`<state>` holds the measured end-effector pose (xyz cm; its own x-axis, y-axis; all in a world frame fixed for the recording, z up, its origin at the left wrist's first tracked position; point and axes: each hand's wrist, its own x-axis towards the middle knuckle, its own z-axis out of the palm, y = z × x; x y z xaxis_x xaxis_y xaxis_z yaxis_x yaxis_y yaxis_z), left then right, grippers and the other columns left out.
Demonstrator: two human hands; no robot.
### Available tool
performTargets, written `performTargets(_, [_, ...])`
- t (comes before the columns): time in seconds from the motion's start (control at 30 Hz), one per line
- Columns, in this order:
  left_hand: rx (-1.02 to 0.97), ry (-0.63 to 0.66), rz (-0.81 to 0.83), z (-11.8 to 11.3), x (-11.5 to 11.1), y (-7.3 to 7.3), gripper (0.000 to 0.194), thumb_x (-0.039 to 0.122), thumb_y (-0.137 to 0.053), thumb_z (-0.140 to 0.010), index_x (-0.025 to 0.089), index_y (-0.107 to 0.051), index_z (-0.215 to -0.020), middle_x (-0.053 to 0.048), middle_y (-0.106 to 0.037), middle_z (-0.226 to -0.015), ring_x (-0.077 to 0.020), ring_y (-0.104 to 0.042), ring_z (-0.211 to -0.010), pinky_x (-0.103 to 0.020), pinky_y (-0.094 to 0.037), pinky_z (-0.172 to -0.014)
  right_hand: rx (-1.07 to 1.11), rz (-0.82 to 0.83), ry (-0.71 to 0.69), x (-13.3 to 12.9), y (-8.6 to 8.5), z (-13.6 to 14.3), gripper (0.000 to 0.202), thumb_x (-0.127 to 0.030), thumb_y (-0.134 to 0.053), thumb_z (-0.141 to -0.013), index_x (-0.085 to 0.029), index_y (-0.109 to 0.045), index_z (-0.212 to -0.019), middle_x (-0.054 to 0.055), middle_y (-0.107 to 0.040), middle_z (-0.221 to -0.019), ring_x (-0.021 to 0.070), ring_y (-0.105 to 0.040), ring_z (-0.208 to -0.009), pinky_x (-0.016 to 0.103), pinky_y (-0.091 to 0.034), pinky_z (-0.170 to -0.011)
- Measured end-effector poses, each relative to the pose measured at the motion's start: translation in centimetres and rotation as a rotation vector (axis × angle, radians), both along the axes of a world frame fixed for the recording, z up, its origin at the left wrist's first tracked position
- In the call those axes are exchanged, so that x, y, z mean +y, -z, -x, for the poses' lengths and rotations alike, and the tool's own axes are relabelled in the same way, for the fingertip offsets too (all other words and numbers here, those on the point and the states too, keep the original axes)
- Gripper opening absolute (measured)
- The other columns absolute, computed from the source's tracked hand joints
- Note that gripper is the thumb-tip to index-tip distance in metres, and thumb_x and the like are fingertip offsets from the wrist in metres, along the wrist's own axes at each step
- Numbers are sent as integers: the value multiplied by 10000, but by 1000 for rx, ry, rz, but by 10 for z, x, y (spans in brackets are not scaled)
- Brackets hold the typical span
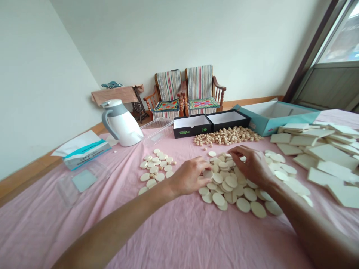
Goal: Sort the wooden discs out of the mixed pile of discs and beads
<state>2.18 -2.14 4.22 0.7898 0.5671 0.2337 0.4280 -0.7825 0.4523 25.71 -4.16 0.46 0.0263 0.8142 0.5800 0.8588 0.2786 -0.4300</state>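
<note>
Many pale round wooden discs (pixel 231 182) lie heaped on the pink cloth in front of me. At the heap's left edge, my left hand (pixel 193 173) pinches one wooden disc (pixel 208 174) between thumb and fingers. Over the back of the heap is my right hand (pixel 249 162), its fingers bent and drawn together; whatever it may hold is hidden. A smaller group of discs (pixel 159 164), mixed with a few wooden beads, sits left of my left hand. Just beyond the heap, one disc (pixel 212 153) lies by itself.
Behind the heap are wooden beads (pixel 227 136), two black boxes (pixel 192 126) (pixel 228 118) and a teal box (pixel 283 119). Square wooden pieces (pixel 331 149) pile up at right. A white jug (pixel 123 125), clear plastic tray (pixel 158 130) and tissue pack (pixel 85 151) stand left on the cloth (pixel 174 239).
</note>
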Motion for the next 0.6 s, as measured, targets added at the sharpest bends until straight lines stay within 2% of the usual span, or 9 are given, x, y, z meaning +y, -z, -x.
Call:
performTargets(0.1, [-108, -12, 10, -16, 3, -4, 271, 211, -628, -811, 184, -625, -1080, -62, -614, -1069, -130, -604, -785, -267, -492, -760, 9, -3, -2, 0, -2, 1, 166, -200, -486, -819, -192, -651, -799, 19, -678, -774, 145, -605, -672, 243, -424, -632])
performTargets(0.2, [-110, -83, 13, -2, 7, -10, 203, 183, -583, -835, 176, -640, -1029, -50, -628, -999, -111, -598, -732, -248, -486, -719, 2, 4, -10, 0, -2, 1, 170, -206, -485, -823, -189, -653, -803, 22, -682, -784, 140, -602, -658, 241, -422, -619])
performTargets(0.27, [-42, -142, 2, 21, 9, -14, 132, 171, -566, -835, 164, -654, -933, -35, -633, -906, -112, -589, -716, -236, -465, -691, -5, 1, -22, 0, -1, 2, 171, -213, -484, -824, -186, -652, -806, 24, -683, -791, 138, -605, -664, 239, -425, -624])
performTargets(0.4, [225, -184, 44, 82, 3, -19, 97, 162, -548, -815, 161, -635, -772, -14, -626, -784, -121, -566, -685, -236, -410, -666, -29, 18, -30, -1, 1, 3, 173, -229, -489, -822, -192, -658, -819, 19, -680, -786, 140, -607, -659, 241, -426, -612])
performTargets(0.5, [361, -208, 142, 122, -11, -16, 109, 139, -516, -792, 178, -614, -764, 9, -612, -724, -124, -557, -672, -227, -374, -640, -51, 13, -42, -1, 2, 6, 177, -238, -492, -821, -194, -663, -820, 18, -681, -775, 140, -614, -649, 244, -431, -615])
performTargets(0.6, [425, -288, 189, 145, -29, -10, 111, 140, -498, -765, 190, -592, -799, 11, -595, -741, -132, -541, -663, -227, -349, -604, -73, 0, -53, -1, 4, 7, 179, -243, -496, -819, -198, -669, -823, 16, -685, -772, 139, -623, -644, 241, -437, -615])
